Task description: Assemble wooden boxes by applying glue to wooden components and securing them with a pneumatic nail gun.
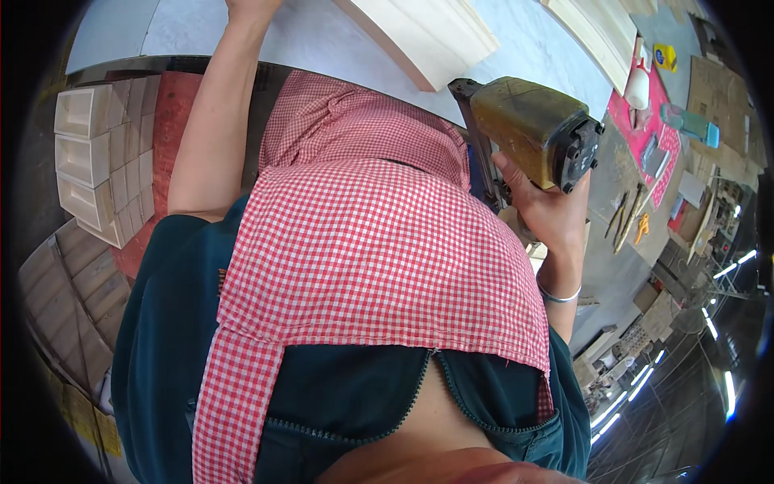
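My right hand (548,206) is wrapped round a pneumatic nail gun (520,121) with a scuffed golden-brown body and a black end cap. The nail gun is at the near edge of the pale worktable (314,48), close to the corner of a light wooden piece (423,36) with a stepped edge. At the top rim of the picture, my left hand (254,5) is over the table, left of that wooden piece. Its fingers are cut off by the frame, so what they touch is hidden.
More pale wooden boards (597,36) lie at the table's far right. Beyond them are a white bottle (637,87), a teal container (692,125), orange-handled scissors (642,229) and a yellow box (665,57). Stacked open wooden boxes (85,161) stand at left, beside a red surface (173,105).
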Motion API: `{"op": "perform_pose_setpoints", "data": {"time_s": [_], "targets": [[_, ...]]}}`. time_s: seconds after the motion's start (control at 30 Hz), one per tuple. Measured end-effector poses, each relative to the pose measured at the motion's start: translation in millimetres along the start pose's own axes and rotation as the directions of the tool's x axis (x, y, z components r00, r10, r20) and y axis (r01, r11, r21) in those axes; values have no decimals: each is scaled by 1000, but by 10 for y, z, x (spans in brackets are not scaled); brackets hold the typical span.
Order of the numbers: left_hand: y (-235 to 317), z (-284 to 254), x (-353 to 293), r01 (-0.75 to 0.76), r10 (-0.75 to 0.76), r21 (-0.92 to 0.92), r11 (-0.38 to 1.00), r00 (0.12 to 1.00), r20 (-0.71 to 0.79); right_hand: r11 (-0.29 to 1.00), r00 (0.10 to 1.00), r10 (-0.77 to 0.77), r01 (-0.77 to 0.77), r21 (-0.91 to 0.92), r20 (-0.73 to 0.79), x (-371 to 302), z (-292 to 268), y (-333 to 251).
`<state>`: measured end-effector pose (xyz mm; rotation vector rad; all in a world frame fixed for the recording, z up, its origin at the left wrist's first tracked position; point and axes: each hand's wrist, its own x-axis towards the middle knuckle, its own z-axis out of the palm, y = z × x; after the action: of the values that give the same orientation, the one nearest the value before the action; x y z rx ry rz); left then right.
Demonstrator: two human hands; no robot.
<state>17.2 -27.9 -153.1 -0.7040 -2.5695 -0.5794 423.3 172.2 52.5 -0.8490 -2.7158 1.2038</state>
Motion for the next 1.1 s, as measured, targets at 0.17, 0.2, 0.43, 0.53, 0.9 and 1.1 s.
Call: {"op": "perform_pose_setpoints", "data": {"time_s": [0.17, 0.2, 0.43, 0.53, 0.9, 1.1], "targets": [[-1103, 800, -370, -58, 71, 85, 995, 984, -162, 1000, 998, 15, -13, -27, 66, 148, -160, -188], [-900, 722, -338, -66, 77, 76, 995, 986, -145, 999, 997, 37, -35, -24, 63, 222, -216, -203], [471, -427, -109, 199, -215, -265, 944, 976, -32, 990, 995, -82, 88, -114, 56, 362, -419, -235], [205, -166, -129, 67, -67, -18, 998, 997, -42, 974, 987, -138, 150, -168, 83, 434, -417, -237], [54, -93, -101, 236, -377, 329, 915, 792, 480, 986, 992, 83, -69, -150, 93, 492, -427, -369], [437, -475, -43, 228, -355, 301, 926, 796, 490, 954, 970, 226, -201, -223, 93, 510, -425, -402]]}}
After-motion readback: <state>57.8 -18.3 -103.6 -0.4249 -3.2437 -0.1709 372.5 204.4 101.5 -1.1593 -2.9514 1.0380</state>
